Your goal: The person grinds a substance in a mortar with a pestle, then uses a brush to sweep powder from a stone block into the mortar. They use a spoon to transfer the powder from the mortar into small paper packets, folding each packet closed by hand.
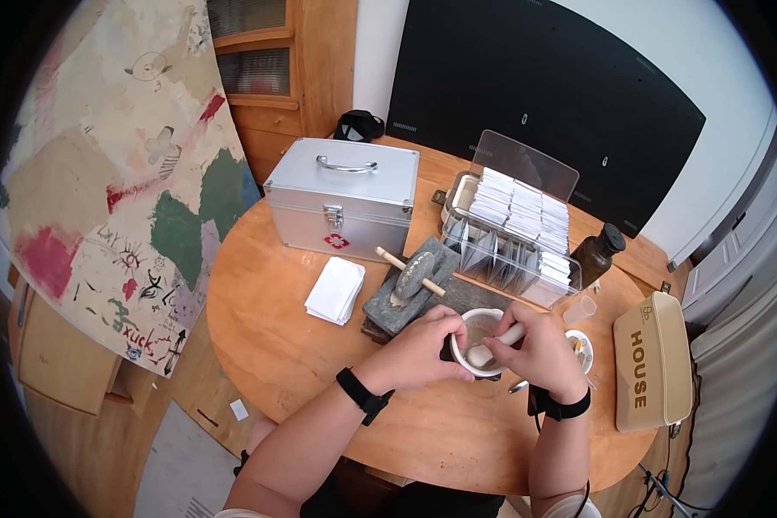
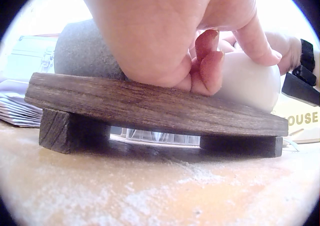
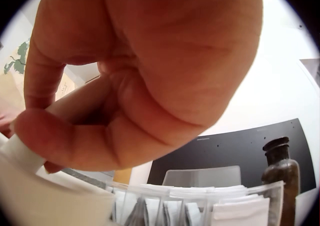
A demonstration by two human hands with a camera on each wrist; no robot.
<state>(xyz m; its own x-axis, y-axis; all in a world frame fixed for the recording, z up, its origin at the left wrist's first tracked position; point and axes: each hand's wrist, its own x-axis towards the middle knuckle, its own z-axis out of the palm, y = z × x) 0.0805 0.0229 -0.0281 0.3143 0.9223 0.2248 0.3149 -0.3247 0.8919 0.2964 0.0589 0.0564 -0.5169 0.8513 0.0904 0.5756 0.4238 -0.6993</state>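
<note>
A white mortar (image 1: 460, 356) stands near the table's middle, on a dark wooden stand (image 2: 150, 103) with short feet. The left hand (image 1: 419, 347) holds the mortar's left side, thumb at the rim; in the left wrist view the hand (image 2: 170, 35) has its fingers curled against the white wall (image 2: 252, 80). Pinched in the right hand (image 1: 540, 352) is a white pestle (image 1: 511, 335), tilted, its head down inside the mortar. The right wrist view shows thumb and fingers of that hand (image 3: 135, 75) round the pestle's shaft (image 3: 82, 98).
Behind the hands are a stone grinder (image 1: 414, 274) with a wooden rod, a paper stack (image 1: 335, 291), a silver case (image 1: 341, 198) and a clear box of packets (image 1: 514, 216). To the right stand a brown bottle (image 1: 597, 252), a small cup (image 1: 580, 311), a small dish (image 1: 585, 350) and a HOUSE bin (image 1: 652, 363).
</note>
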